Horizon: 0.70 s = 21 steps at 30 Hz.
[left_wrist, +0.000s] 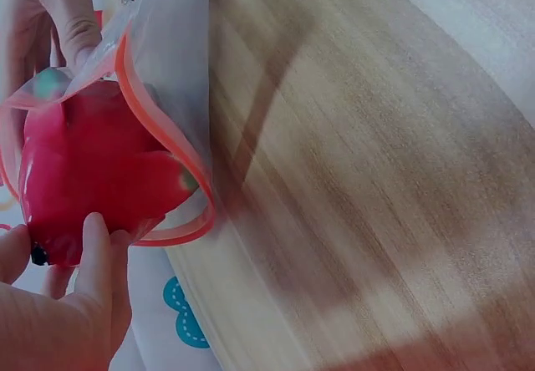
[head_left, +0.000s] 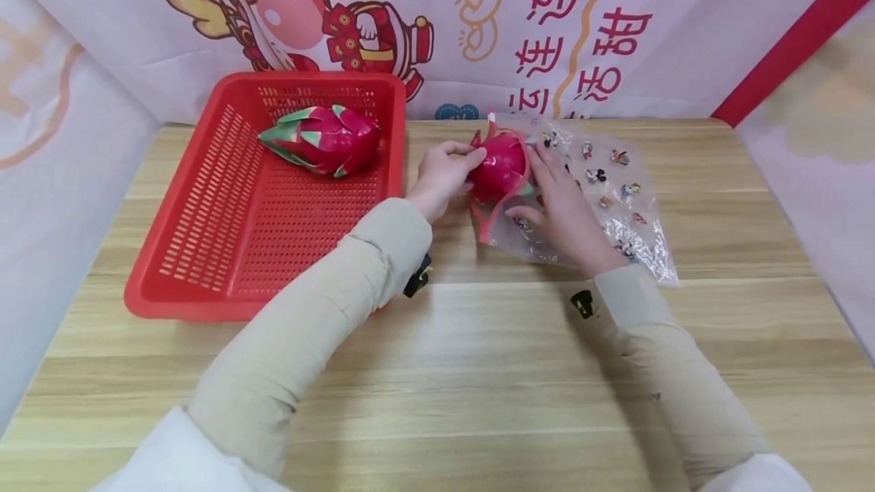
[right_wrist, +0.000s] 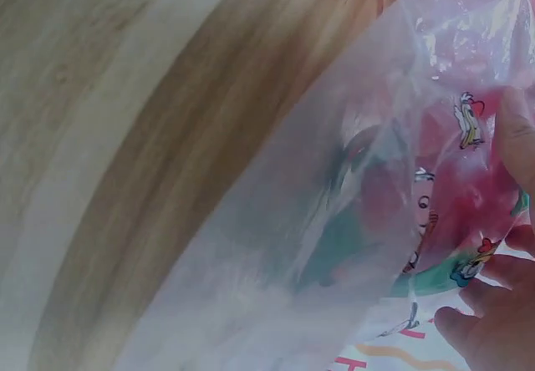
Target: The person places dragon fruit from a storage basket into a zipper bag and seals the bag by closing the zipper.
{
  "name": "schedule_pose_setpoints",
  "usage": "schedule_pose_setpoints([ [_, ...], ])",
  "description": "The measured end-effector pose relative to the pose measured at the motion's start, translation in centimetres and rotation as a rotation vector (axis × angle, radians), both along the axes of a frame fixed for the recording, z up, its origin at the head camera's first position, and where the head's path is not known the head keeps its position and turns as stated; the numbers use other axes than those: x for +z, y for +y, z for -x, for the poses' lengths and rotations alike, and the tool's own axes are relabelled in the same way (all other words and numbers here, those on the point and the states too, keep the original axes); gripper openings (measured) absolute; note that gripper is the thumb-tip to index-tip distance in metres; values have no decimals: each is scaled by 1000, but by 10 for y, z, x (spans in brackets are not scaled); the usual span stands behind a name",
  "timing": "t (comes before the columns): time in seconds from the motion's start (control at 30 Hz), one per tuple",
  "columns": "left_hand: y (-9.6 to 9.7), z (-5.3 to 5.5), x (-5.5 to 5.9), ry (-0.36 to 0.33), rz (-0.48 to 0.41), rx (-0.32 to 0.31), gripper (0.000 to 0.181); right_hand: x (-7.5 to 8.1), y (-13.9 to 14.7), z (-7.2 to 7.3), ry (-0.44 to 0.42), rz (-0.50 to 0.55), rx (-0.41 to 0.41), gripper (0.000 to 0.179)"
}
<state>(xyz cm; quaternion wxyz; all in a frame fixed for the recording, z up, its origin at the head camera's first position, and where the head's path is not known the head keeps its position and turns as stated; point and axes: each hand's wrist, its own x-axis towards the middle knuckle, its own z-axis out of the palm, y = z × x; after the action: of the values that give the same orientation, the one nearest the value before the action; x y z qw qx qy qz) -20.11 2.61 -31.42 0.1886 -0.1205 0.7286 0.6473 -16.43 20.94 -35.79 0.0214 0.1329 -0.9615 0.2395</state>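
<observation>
A red dragon fruit (head_left: 502,165) lies partly inside a clear zip bag (head_left: 604,173) printed with small cartoon figures. The bag's reddish-orange zip mouth (left_wrist: 150,120) loops around the fruit. My left hand (head_left: 440,173) grips the fruit's exposed end, thumb above and fingers beneath. On the other side, my right hand (head_left: 563,211) holds the bag around the fruit, thumb and fingers spread apart. Through the film in the right wrist view, the fruit's green-tipped part (right_wrist: 435,279) shows blurred.
At the left stands a red plastic basket (head_left: 160,249) with another dragon fruit (head_left: 335,139) at its back. A printed cloth (head_left: 437,29) hangs behind the wooden table (head_left: 492,370). Small black pieces (head_left: 582,304) show beside both wrists.
</observation>
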Motion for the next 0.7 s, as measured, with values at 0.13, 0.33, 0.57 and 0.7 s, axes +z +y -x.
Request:
schedule_pose_setpoints([
  [0.13,1,-2,-1,22,-14,-4,38,0,-2,0,18,-8,0,94],
  [0.33,1,-2,-1,2,-14,-44,50,2,-1,0,32,0,7,91],
  [0.57,0,-1,1,-45,-25,-116,51,1,1,0,38,-14,16,90],
  [0.7,0,-2,1,-63,-28,-142,52,1,1,0,32,-17,16,89],
])
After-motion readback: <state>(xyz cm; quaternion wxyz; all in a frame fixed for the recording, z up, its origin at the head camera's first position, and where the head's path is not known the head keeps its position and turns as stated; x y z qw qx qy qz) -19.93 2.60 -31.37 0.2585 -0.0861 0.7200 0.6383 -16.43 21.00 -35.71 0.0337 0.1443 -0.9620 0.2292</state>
